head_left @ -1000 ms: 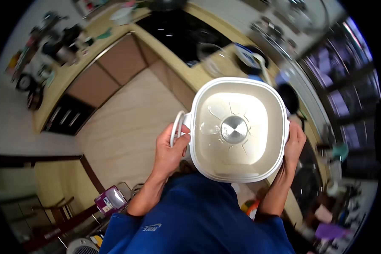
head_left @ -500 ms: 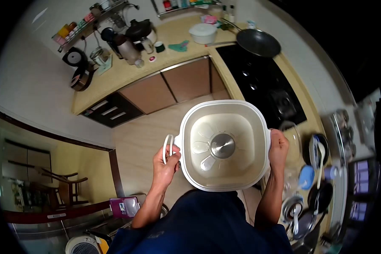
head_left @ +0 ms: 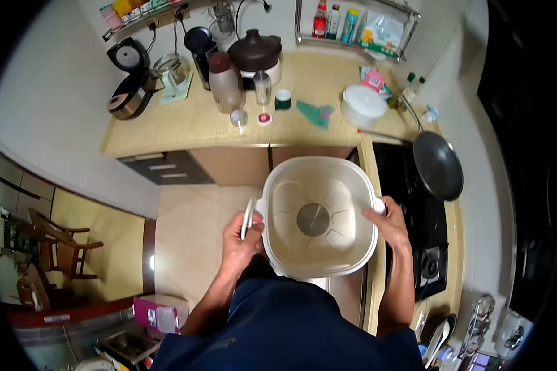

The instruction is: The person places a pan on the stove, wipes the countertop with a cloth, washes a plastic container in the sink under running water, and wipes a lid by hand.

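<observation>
A large cream-white square pot (head_left: 277, 247) with a round metal disc in its bottom is held in front of my body, its open top facing up. My left hand (head_left: 242, 240) is closed on its left side, where a white looped handle (head_left: 248, 219) stands up by my fingers. On the opposite side my right hand (head_left: 390, 224) grips the other handle, thumb over the rim. Some water appears to lie in the pot.
Ahead is a counter (head_left: 198, 127) with a rice cooker (head_left: 130, 96), a brown-lidded pot (head_left: 255, 52), a pitcher (head_left: 225, 83) and a white lidded container (head_left: 363, 106). A black wok (head_left: 437, 166) sits over the stove (head_left: 396, 162) on the right.
The view has turned toward the far counter, so the stove and sink side have shifted right. The pot stays in both hands, and my right thumb now lies over its rim.
</observation>
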Available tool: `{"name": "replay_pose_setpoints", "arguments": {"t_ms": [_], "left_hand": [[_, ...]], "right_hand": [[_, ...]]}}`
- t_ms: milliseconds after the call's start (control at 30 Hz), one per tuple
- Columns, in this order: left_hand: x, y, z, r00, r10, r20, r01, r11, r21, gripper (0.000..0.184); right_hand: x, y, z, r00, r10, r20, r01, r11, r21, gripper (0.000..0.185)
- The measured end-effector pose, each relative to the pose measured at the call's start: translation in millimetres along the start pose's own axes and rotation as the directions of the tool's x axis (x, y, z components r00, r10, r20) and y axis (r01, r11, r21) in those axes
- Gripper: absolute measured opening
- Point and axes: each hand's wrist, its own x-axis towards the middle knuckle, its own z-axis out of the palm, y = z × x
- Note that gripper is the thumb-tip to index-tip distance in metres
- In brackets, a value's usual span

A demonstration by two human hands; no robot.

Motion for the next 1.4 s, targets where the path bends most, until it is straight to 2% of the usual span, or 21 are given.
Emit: {"name": "replay_pose_setpoints", "arguments": {"t_ms": [33,100,167,233,300,367,433,500,533,567,633,667,700,833,900,967,1000,1067,1233,1333,1400], "left_hand": [[28.1,-1.3,-2.9,0.999,0.037,0.017,-0.038,0.998,0.046,0.007],[75.9,11.3,-1.3,0.991,0.121,0.054,-0.126,0.985,0.116,0.008],[123.9,36.1,-0.9,0.986,0.125,0.107,-0.136,0.985,0.102,0.010],[167.8,71.3,9.2,0.982,0.105,0.155,-0.127,0.982,0.140,0.010],[209.3,95.9,19.0,0.961,0.145,0.234,-0.173,0.980,0.103,0.013],[237.5,128.2,34.3,0.942,0.165,0.293,-0.174,0.985,0.004,0.016],[268.4,144.9,45.6,0.951,0.154,0.267,-0.154,0.988,-0.023,0.019],[291.5,154.0,54.8,0.978,0.189,0.086,-0.165,0.958,-0.235,0.020],[303.4,153.9,50.8,0.954,0.277,0.116,-0.251,0.947,-0.200,0.019],[310.8,154.7,50.7,0.958,0.270,0.094,-0.249,0.949,-0.191,0.019],[331.0,163.5,58.1,0.890,0.438,0.124,-0.443,0.896,0.012,0.015],[335.4,173.6,65.4,0.920,0.368,0.136,-0.364,0.930,-0.052,0.013],[340.1,182.5,71.1,0.919,0.373,0.128,-0.371,0.928,-0.034,0.013],[365.9,198.7,99.3,0.942,0.312,0.123,-0.315,0.949,0.010,0.012],[382.0,200.3,113.8,0.965,0.252,0.070,-0.252,0.968,0.001,0.012],[399.1,200.8,126.2,0.971,0.232,0.055,-0.236,0.969,0.075,0.012],[407.9,199.2,132.0,0.987,0.158,0.034,-0.161,0.983,0.089,0.011],[428.8,196.4,135.4,0.999,0.045,0.027,-0.047,0.996,0.080,0.012],[473.2,190.8,147.9,0.994,0.104,0.044,-0.109,0.985,0.131,0.014],[502.0,190.5,150.0,0.995,0.072,0.071,-0.090,0.952,0.292,0.019],[519.3,187.7,153.6,0.990,0.100,0.095,-0.125,0.941,0.313,0.019]], "right_hand": [[25.2,-12.8,3.2,1.000,-0.006,-0.009,0.006,1.000,-0.013,0.041],[61.2,-33.1,8.0,0.995,0.086,-0.051,-0.096,0.961,-0.258,0.047],[107.6,-50.8,11.2,0.994,0.055,-0.096,-0.079,0.962,-0.260,0.049],[149.6,-76.9,10.2,0.987,0.118,-0.108,-0.134,0.978,-0.158,0.045],[196.9,-84.9,2.1,0.996,0.049,-0.072,-0.051,0.998,-0.035,0.035],[240.3,-103.7,-7.1,0.996,0.057,-0.074,-0.050,0.995,0.092,0.033],[297.1,-107.2,-24.6,0.995,0.078,-0.064,-0.074,0.996,0.058,0.034],[356.0,-99.7,-37.8,0.998,0.004,-0.063,0.002,0.995,0.095,0.035],[382.9,-97.7,-41.5,0.999,0.008,-0.047,-0.004,0.995,0.097,0.035],[409.2,-98.4,-45.0,0.999,0.042,-0.027,-0.037,0.989,0.140,0.036],[472.2,-97.9,-51.9,0.999,0.039,0.014,-0.041,0.980,0.193,0.038],[504.2,-85.1,-52.9,1.000,-0.001,0.000,0.001,0.985,0.175,0.038],[525.8,-84.8,-51.0,0.999,-0.039,-0.017,0.042,0.987,0.155,0.039],[622.5,-68.4,-49.9,0.998,-0.031,0.047,0.025,0.993,0.118,0.040],[655.8,-63.7,-43.8,0.997,-0.012,0.076,0.006,0.997,0.083,0.044],[677.6,-70.5,-35.1,0.993,0.102,0.055,-0.107,0.989,0.100,0.045],[699.5,-56.5,-31.8,0.987,0.145,0.070,-0.150,0.986,0.074,0.047],[723.2,-40.6,-25.0,0.991,0.111,0.069,-0.115,0.992,0.053,0.047],[733.7,-47.1,-16.5,0.995,0.093,0.025,-0.091,0.993,-0.069,0.050],[757.4,-23.6,-10.2,0.996,0.041,-0.076,-0.049,0.993,-0.105,0.048],[775.4,-11.9,-10.6,0.997,-0.041,-0.064,0.017,0.943,-0.332,0.048]]}}
